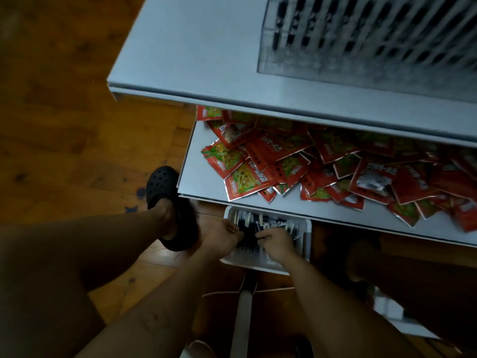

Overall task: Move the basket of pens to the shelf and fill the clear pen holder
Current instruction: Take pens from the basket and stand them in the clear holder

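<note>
Fingers [235,230] of the left hand [220,241] and fingers [263,236] of the right hand [278,242] curl down into a heap of dark pens [258,221], the two sets of fingertips nearly meeting over the middle of the heap. They look clenched around a few pens each, though blur hides exactly how many are caught. Around and under the fingers lies the white basket [307,229], low on the wooden floor [64,112], its far end tucked beneath the edge of the lower shelf [204,177]. Just beyond the fingers, that shelf carries a loose spread of red snack packets [284,166]. Further out and higher, on the grey top shelf [193,47], stands the clear pen holder [361,34], a slotted block too smeared to tell whether any slot is filled. To the left of the fingers a foot in a black clog [162,189] is planted on the floor. By this showing the task is near its start: the basket is not yet on a shelf, and the filling of the holder, well apart from the pens, appears to lie wholly ahead.
</note>
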